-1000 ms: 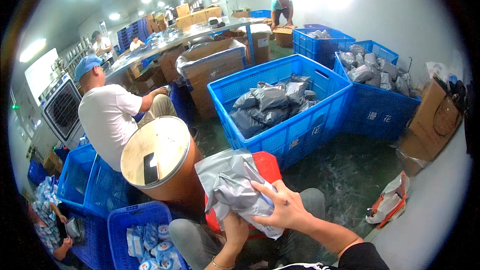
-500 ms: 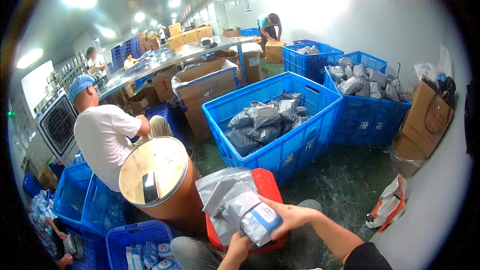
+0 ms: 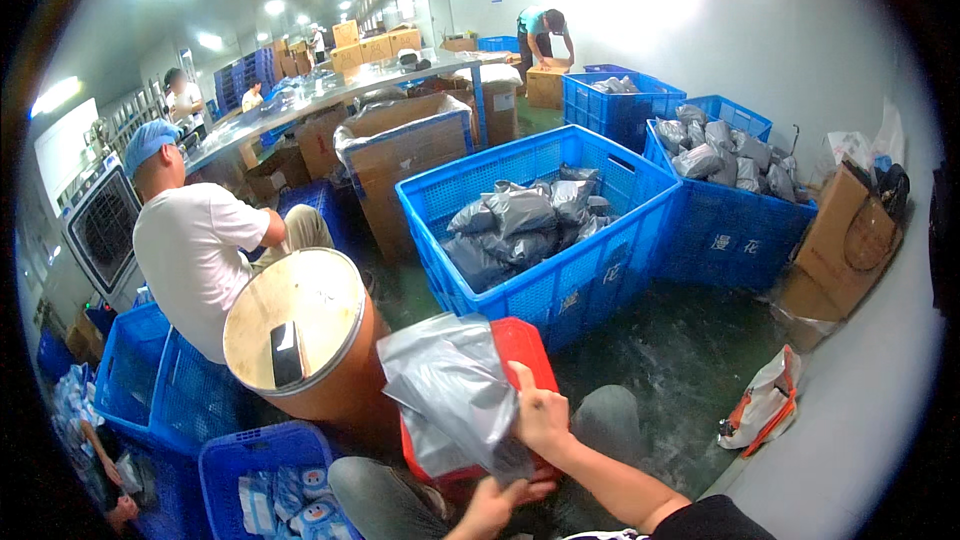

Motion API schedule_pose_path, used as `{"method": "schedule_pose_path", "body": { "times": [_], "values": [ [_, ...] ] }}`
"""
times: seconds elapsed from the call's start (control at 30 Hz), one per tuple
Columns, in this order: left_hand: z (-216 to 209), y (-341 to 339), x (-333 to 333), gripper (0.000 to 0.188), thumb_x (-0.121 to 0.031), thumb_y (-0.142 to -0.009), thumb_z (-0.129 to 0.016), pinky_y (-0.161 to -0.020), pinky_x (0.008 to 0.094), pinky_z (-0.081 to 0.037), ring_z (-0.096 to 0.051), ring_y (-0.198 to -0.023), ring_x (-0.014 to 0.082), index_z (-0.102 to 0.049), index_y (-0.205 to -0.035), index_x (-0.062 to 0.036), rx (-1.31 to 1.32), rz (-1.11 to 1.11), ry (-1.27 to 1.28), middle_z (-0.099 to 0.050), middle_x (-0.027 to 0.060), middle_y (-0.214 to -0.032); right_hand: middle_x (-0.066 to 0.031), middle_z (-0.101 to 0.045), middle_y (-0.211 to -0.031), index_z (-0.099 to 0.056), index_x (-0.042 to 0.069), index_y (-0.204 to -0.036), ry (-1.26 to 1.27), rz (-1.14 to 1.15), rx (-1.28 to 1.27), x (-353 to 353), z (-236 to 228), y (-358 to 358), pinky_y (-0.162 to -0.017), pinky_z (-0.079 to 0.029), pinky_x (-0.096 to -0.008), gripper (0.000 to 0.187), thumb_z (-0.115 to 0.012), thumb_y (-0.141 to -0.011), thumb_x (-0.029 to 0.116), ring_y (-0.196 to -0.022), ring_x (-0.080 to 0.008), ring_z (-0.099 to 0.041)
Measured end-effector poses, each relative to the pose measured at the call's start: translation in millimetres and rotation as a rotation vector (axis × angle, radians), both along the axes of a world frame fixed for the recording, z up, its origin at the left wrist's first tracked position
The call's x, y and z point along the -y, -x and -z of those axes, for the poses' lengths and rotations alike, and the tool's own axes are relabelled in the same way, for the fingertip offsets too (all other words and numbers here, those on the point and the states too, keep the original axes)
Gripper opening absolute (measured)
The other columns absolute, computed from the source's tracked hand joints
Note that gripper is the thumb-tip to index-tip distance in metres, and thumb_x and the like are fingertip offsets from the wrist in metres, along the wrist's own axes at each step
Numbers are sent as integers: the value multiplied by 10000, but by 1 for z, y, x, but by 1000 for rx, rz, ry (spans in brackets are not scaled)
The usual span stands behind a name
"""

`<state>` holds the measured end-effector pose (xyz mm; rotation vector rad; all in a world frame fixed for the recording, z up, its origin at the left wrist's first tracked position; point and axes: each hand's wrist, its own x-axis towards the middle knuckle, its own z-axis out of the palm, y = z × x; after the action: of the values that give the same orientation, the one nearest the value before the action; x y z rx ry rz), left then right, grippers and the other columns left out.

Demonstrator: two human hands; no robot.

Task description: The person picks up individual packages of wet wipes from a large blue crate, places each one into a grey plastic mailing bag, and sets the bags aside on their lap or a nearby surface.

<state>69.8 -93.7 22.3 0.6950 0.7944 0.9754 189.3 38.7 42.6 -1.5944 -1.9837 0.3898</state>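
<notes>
A shiny grey plastic mailing bag [image 3: 450, 395] lies tilted over a red stool-like box [image 3: 527, 348] between my knees. My right hand [image 3: 540, 418] is closed on the bag's right edge, thumb on top. Below it, my left hand [image 3: 490, 508] is at the bag's lower corner, its thumb and fingers around that end and partly hidden. The white and blue packet seen earlier is covered by the grey film. At lower left, a blue basket [image 3: 212, 470] holds several white and blue packets [image 3: 290, 500].
Ahead stands a large blue crate [image 3: 425, 270] of filled grey bags [image 3: 520, 220]; more full crates stand behind it. A brown drum [image 3: 300, 290] carries a phone [image 3: 288, 353]. A co-worker [image 3: 205, 250] sits at left. A white and orange sack [image 3: 765, 405] lies by the right wall.
The grey film now covers the white and blue packet. My right hand has moved up along the bag's edge, and my left hand has shifted slightly lower and to the right.
</notes>
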Motion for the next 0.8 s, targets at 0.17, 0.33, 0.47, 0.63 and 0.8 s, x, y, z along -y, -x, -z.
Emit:
{"method": "schedule_pose_path", "body": {
  "times": [0.17, 0.33, 0.47, 0.63, 0.8],
  "values": [
    [-36, 18, 3, 390, -147, -962, -571, -894, 378, -537, -669, -1057, 294, -524, -1308, 26, 55, -93, 203, -657, 205, -1195, -164, -693, -791, -574, 181, -1238, 248, -27, -1, 15, -21, -27, -716, -526, -462, 493, -665, -754, 181, -835, -373, -685],
    [-25, 24, 18, 388, -193, -950, -569, -779, 362, -554, -685, -908, 266, -549, -1266, 32, -54, -167, 391, -671, 171, -1120, -117, -720, -914, -661, 142, -1036, 478, -94, 56, 31, -43, -68, -779, -535, -432, 313, -706, -787, 326, -889, -315, -688],
    [-14, 37, 21, 246, -174, -889, -605, -620, 328, -496, -596, -680, 159, -704, -967, 37, -581, -373, 150, -690, 89, -830, -94, -679, -815, -669, 103, -992, 260, -303, -63, 51, -71, -52, -710, -520, -384, 281, -744, -788, 282, -784, -283, -678],
    [-6, 45, 22, 322, -257, -979, -554, -613, 270, -520, -650, -683, 147, -704, -986, 27, -483, -353, -1, -706, 91, -846, -151, -649, -926, -619, 45, -971, 326, -905, -283, 63, -19, 1, -753, -514, -388, 201, -706, -825, 151, -885, -322, -652],
    [32, 51, 32, 282, -216, -979, -545, -630, 329, -581, -681, -704, 202, -672, -1002, 35, -385, -353, 113, -690, 124, -840, -143, -651, -881, -627, 57, -984, 412, -890, -175, 63, -23, 4, -753, -518, -393, 227, -705, -827, 202, -865, -327, -651]
  ]
}}
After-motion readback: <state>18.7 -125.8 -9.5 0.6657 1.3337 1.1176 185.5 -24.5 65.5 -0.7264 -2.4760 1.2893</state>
